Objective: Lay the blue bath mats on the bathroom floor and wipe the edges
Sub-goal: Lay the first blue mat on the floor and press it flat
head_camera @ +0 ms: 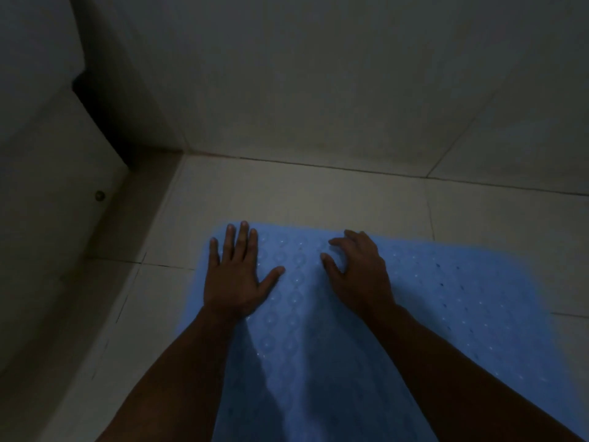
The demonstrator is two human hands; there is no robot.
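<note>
Blue bath mat [398, 314] is down on the tiled floor [318, 193], far edge just past both sets of fingertips; left hand [234, 275] flat and released, pressing the far-left corner, right hand [358, 275] beside it with fingers half-curled on the mat, gripping nothing. Looks like the flatten step: I'd press palms flat and sweep outward from between the hands toward each edge so the mat seats. Dim light, can't tell if ripples remain.

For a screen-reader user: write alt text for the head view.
Two bare hands press a light blue, textured rubber bath mat onto a pale tiled floor near a wall corner; the left hand lies flat, the right hand has curled fingers.
</note>
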